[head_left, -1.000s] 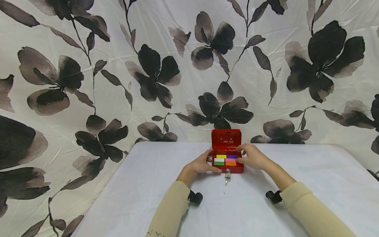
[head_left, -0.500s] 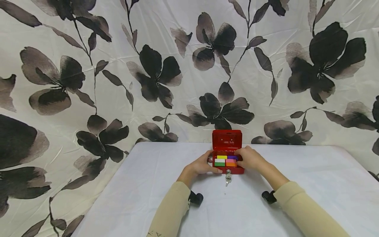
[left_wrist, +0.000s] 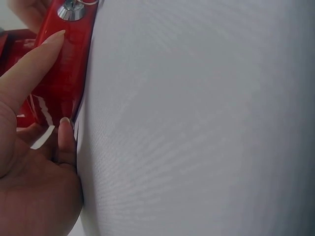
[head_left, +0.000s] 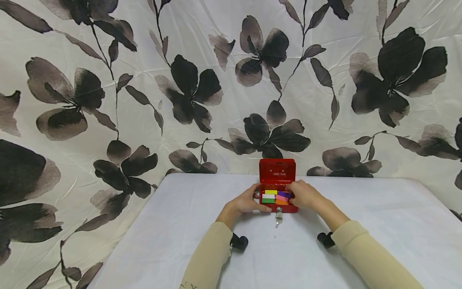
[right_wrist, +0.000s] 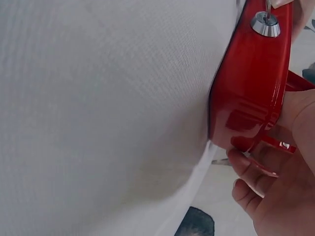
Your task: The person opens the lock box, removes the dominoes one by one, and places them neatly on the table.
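Note:
A small red cash box (head_left: 285,209) stands on the table with its lid (head_left: 277,171) raised. Inside lie yellow (head_left: 271,192), purple (head_left: 284,194), white (head_left: 268,196), green (head_left: 268,201), pink (head_left: 281,198) and orange blocks (head_left: 281,202); those on the right sit slightly askew. My left hand (head_left: 245,200) grips the box's left end, thumb along the front. Over the right wall reaches my right hand (head_left: 304,194), thumb and index finger inside beside the blocks. Its other fingers (right_wrist: 246,169) bend outside the box. Whether it pinches a block, I cannot tell.
Keys (head_left: 279,218) hang from the round lock (right_wrist: 266,24) on the box's front. A white cloth covers the table (head_left: 173,224). Behind it hangs a white curtain (head_left: 216,100) with dark flowers.
My right hand has moved left and further into the box, closer to the blocks. The pink, orange and purple blocks have turned slightly. My left hand keeps its grip.

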`<state>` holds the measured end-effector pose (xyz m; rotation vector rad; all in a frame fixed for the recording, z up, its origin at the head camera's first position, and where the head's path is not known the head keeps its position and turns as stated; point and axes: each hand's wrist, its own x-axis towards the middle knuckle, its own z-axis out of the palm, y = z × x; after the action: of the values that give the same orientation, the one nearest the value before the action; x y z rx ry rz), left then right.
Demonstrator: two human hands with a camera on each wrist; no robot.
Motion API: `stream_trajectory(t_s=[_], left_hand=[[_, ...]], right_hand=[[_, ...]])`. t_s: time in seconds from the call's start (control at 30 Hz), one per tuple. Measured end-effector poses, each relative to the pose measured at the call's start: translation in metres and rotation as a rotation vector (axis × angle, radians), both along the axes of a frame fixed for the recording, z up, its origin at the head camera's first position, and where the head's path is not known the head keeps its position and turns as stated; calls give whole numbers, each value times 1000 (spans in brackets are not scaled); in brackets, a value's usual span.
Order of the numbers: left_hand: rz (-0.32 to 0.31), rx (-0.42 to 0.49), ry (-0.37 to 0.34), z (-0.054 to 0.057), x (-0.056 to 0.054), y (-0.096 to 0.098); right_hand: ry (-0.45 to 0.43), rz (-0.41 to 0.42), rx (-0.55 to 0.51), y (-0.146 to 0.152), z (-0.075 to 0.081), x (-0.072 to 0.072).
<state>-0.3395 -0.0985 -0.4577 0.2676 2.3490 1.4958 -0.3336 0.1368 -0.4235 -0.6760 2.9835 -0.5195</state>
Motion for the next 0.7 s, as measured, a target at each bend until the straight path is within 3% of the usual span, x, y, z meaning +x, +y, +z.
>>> stream_trajectory(t_s=[0.27,0.7], left_hand=[[-2,-16,7,1,1,0],[8,-57,15,4,6,0]], right_hand=[[-78,30,-45,1,3,-2],[-170,157,-63,10,5,-9]])
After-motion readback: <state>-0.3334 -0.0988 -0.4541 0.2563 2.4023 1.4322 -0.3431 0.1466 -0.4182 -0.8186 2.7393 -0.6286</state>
